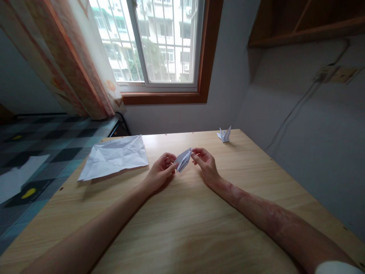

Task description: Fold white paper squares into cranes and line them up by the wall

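Observation:
A small folded white paper piece (pixel 183 159) hangs just above the wooden table (pixel 182 228), held between both hands. My left hand (pixel 162 170) pinches its lower left end with curled fingers. My right hand (pixel 203 161) pinches its upper right tip between thumb and fingers. Both forearms reach in from the near edge and lie over the tabletop.
A creased white paper sheet (pixel 114 156) lies flat at the table's far left. A finished folded paper figure (pixel 224 134) stands near the far right edge. A window, a curtain and a grey wall lie behind; a checked bed cover (pixel 34 152) is at left.

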Motion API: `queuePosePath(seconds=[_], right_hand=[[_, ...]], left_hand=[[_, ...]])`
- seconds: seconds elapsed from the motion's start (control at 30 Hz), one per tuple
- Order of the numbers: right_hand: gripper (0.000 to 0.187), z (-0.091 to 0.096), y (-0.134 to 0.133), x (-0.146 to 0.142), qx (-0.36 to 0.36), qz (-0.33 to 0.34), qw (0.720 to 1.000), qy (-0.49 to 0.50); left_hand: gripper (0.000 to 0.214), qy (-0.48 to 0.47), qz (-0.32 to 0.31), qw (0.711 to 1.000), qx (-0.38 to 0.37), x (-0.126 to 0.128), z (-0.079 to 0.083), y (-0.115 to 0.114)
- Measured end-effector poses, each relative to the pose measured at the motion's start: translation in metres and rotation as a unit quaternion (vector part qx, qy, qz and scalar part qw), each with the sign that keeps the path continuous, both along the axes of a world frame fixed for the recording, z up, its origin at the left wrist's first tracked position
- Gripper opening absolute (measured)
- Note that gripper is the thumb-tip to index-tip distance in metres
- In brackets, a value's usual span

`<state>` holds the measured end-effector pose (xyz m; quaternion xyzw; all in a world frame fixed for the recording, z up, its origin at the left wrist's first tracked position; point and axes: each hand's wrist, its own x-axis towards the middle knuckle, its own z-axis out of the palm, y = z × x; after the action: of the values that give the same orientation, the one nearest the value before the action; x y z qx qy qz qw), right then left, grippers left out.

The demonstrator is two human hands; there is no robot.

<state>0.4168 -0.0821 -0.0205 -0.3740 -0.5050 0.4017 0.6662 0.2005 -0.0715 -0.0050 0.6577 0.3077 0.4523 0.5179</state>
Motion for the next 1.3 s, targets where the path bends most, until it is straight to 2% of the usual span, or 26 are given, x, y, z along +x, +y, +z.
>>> queuePosePath(seconds=[0.23,0.53,0.73,0.9,1.07,1.3], right_hand=[[0.026,0.0038,-0.0025,0.0003,-0.012,0.012,1.000,0.010],[0.018,0.0001,0.0014,0.0002,-0.004,0.005,1.000,0.014],[0.022,-0.0051,0.0016,-0.0019,0.009,-0.018,1.000,-0.010],[0.030,-0.0053,0.0010,-0.0018,-0.007,-0.032,0.999,-0.018],[0.026,-0.0035,-0.0013,0.0001,-0.008,-0.018,0.999,-0.035],[0.028,-0.0045,0.0018,-0.0027,-0.005,-0.028,1.000,0.000]], left_hand=[[0.040,0.001,0.006,1.000,-0.005,0.0005,0.0017,-0.0017],[0.040,0.013,0.003,1.000,-0.008,0.0006,0.0041,-0.0042],[0.042,0.006,0.009,1.000,-0.009,-0.0002,0.0025,-0.0015],[0.042,0.010,0.016,1.000,-0.003,-0.0001,0.0018,-0.0004],[0.040,0.011,0.028,1.000,-0.003,-0.0001,0.0016,-0.0010],[0.036,0.017,0.034,0.999,0.014,0.0012,0.0029,-0.0050]])
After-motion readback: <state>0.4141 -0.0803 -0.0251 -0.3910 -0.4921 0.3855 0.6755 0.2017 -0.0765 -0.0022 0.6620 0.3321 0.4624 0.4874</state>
